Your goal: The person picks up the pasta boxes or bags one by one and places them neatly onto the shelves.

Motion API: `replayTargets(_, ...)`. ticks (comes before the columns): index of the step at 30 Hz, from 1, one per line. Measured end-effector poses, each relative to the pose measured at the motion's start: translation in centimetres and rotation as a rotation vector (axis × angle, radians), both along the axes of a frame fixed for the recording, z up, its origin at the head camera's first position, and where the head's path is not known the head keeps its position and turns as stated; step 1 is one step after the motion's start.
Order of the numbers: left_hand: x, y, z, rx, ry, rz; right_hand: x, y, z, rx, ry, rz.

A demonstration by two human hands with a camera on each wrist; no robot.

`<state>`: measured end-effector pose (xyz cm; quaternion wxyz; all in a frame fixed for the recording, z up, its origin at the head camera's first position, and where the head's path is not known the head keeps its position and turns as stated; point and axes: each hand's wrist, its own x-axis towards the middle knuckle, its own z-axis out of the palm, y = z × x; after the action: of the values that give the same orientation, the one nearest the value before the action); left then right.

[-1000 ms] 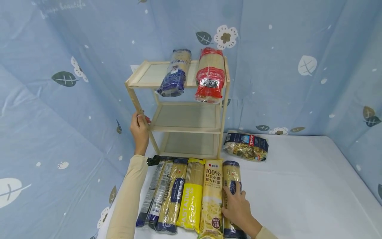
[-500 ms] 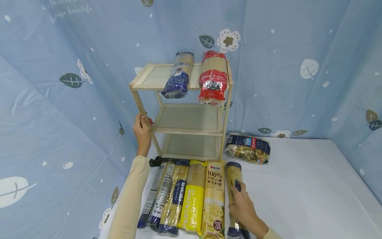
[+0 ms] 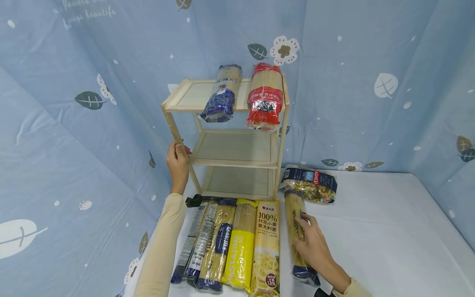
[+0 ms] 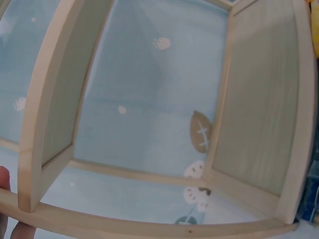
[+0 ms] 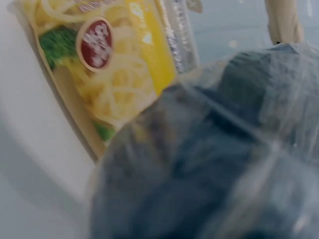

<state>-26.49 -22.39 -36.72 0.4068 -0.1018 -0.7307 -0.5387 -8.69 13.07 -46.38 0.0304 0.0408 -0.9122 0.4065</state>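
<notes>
My left hand [image 3: 178,165] grips the left front post of a three-tier wooden shelf rack [image 3: 237,163]; its fingers [image 4: 4,179] just show at the corner of the left wrist view. At the right of the table, my right hand [image 3: 313,243] holds a long spaghetti pack [image 3: 295,222] with dark blue ends, thumb and fingers around its middle. That pack's dark end [image 5: 214,164] fills much of the right wrist view, blurred. On the rack's top tier lie a blue spaghetti pack [image 3: 222,95] and a red noodle pack [image 3: 264,97].
Left of the held pack, several long packs lie in a row, among them a yellow pack [image 3: 239,247] and a cream noodle pack [image 3: 266,247]. An AGNESI pasta bag [image 3: 309,183] lies right of the rack. Blue patterned curtain [image 3: 352,82] hangs behind.
My right hand has taken the spaghetti pack away from the row, to the right and slightly forward, tilting it. My left hand stays on the rack post. The head view shifted slightly.
</notes>
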Motion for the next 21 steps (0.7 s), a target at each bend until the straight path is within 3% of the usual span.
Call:
replayTargets(12,-0.1,-0.1,0.0,0.009,0.005,0.004,-1.2,3.2,6.4,-0.006,0.192,0.002)
replayTargets(21,-0.1,0.1,-0.1,0.010,0.002,-0.012,-2.2,5.0,11.2,0.040,0.269,-0.002)
